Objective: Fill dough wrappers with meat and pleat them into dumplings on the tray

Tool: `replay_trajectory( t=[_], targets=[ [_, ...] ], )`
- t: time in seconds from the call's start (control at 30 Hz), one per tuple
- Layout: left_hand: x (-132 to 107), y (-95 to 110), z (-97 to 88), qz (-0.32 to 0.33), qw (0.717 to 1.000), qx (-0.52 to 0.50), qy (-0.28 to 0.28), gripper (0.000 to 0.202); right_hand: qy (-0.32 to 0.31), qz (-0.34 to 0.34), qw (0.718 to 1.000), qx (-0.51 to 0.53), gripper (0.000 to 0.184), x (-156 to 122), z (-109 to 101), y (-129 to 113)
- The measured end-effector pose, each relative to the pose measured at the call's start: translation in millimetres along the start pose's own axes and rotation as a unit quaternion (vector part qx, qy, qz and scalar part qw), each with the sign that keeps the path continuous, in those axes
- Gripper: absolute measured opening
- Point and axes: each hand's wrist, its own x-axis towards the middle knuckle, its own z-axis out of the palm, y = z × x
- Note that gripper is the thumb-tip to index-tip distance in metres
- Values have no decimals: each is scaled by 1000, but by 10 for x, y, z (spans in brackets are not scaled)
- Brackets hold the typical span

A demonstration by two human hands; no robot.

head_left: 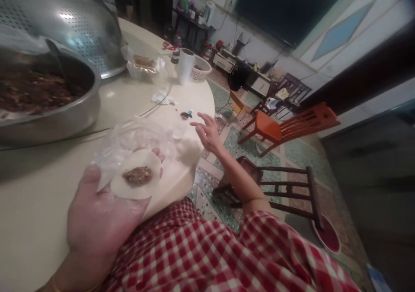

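Note:
My left hand is palm up and holds a round dumpling wrapper, its fingertips showing past the wrapper's far side. A lump of brown minced filling sits in the middle of the wrapper. Crumpled clear plastic lies around and behind the fingers; whether the hand touches it I cannot tell. At the table's right edge, my right hand has its fingers stretched apart, with nothing in them. Small dark and blue bits lie just left of those fingertips.
A metal bowl of dark filling with a spoon handle stands at left, before a large perforated metal colander. Farther back on the table are a paper roll, a white basket and red scissors. Chairs stand to the right.

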Motion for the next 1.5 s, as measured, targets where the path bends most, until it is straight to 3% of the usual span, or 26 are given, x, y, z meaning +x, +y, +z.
replay_trajectory(
  t=[0.2, 0.37, 0.43, 0.5, 0.6, 0.67, 0.8, 0.97, 1.13, 1.27, 1.4, 1.5],
  targets=[
    [47, -145, -94, 31, 997, 57, 35, 83, -155, 30, 984, -80, 41, 348, 219, -64],
    [37, -172, -108, 52, 995, 72, 47, 83, -203, 10, 977, -66, 45, 542, 270, -60],
    [37, -181, -104, 68, 993, 74, 60, 77, -169, 6, 984, -53, 45, 555, 244, -41],
    [41, -184, -88, 87, 990, 80, 73, 70, -90, 8, 996, -27, 49, 506, 179, -23],
    [45, -177, -57, 96, 988, 76, 92, 65, 34, 0, 998, 51, 58, 288, 35, -50],
    [45, -172, -52, 80, 989, 70, 104, 64, 77, -19, 990, 114, 61, 76, -55, -145],
    [54, -194, -76, 57, 990, 91, 88, 65, 60, -106, 977, 178, 59, -273, -125, -503],
    [60, -254, -33, 55, 988, 105, 95, 59, -18, -269, 945, 185, 59, -307, -29, -845],
    [26, -225, 15, 55, 990, 85, 102, 63, -46, -291, 952, 88, 50, -250, 66, -801],
    [-4, -127, -35, 74, 988, 102, 90, 68, 2, -338, 941, -12, 51, -346, 90, -679],
    [-2, -57, -47, 99, 985, 110, 87, 68, 49, -388, 920, 9, 58, -435, 21, -660],
    [12, -62, -2, 120, 982, 117, 82, 64, 48, -379, 924, -4, 62, -418, -6, -703]
  ],
)
